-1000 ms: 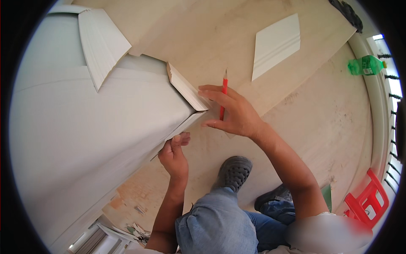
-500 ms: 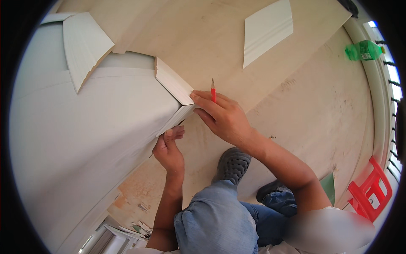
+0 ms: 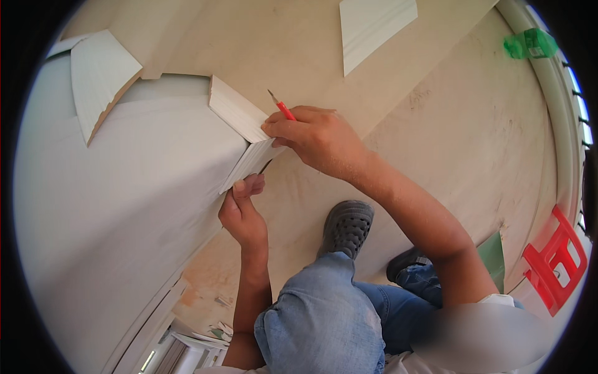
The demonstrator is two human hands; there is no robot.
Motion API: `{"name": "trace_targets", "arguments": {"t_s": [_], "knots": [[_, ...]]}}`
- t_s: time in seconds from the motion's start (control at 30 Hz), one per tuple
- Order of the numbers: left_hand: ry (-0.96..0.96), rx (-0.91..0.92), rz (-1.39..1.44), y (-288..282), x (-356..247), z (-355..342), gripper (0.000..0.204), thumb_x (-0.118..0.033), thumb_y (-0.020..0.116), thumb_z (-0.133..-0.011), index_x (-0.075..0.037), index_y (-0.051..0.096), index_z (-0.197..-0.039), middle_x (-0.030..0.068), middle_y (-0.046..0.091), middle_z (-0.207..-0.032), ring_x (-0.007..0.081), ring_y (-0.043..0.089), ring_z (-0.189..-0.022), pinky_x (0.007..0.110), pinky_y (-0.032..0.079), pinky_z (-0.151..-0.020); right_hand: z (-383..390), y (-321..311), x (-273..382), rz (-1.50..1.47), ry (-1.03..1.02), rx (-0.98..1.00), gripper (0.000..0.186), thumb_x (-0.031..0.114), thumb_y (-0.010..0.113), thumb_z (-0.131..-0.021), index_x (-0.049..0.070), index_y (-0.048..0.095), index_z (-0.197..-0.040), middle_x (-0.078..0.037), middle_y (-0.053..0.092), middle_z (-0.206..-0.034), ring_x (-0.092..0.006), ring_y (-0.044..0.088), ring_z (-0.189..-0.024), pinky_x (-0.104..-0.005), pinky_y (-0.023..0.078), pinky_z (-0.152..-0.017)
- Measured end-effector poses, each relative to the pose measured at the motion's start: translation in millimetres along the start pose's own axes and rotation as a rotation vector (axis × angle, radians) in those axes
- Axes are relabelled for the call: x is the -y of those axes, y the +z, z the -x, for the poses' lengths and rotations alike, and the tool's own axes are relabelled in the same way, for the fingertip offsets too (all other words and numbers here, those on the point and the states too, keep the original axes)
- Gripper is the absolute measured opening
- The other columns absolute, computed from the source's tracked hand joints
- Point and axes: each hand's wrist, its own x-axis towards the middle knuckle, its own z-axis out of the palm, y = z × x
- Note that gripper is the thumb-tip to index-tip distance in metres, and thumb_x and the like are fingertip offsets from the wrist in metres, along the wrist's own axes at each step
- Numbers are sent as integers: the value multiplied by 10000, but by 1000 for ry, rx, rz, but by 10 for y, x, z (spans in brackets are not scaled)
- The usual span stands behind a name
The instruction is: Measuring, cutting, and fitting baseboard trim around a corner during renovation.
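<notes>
Two grooved white trim pieces meet at a corner on a white panel [image 3: 143,156]: an upper trim piece [image 3: 235,111] and a lower trim piece [image 3: 244,163]. My left hand [image 3: 244,215] grips the bottom end of the lower piece between thumb and fingers. At the corner joint, my right hand [image 3: 321,138] presses its fingertips against the end of the upper piece. A red pencil [image 3: 285,110] sticks up from between its fingers, its sharpened point toward the upper left. The undersides of my right fingers are hidden.
A broken-edged white board [image 3: 103,81] lies on the panel's far left. Another white offcut [image 3: 374,31] rests on the tan floor [image 3: 448,124]. At the right are a green plastic bottle [image 3: 532,43] and a red plastic stool [image 3: 556,262]. My shoe [image 3: 347,227] stands below the hands.
The view has shifted, so most things sit a little further left or higher. The pencil has tilted from upright to leaning left. Both hands stay on the trim pieces.
</notes>
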Motion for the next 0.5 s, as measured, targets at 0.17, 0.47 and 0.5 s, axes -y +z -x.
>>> {"name": "trace_targets", "arguments": {"t_s": [0.17, 0.47, 0.5], "knots": [[9, 13, 14, -7, -1, -20, 542, -340, 439, -1129, 83, 733, -960, 137, 756, -882, 217, 716, -802, 355, 596, -777, 6, 66, 1, -2, -36, -70, 264, 33, 797, -803, 68, 718, -1052, -71, 736, -1039, -287, 715, -899, -375, 593, -749], [29, -5, 1, 2, 61, -32, 570, -364, 437, -1126, 119, 709, -992, 197, 752, -882, 260, 732, -778, 373, 608, -758, 19, 98, -32, -5, -30, -66, 262, 55, 794, -806, 83, 713, -1053, -49, 728, -1043, -270, 697, -912, -389, 581, -763], [27, 7, 8, 2, 71, -35, 604, -399, 442, -1122, 143, 686, -1013, 227, 748, -901, 287, 740, -792, 388, 612, -759, 35, 109, -38, -2, -41, -79, 263, 54, 793, -805, 85, 712, -1053, -45, 730, -1047, -267, 696, -915, -387, 582, -760]]}}
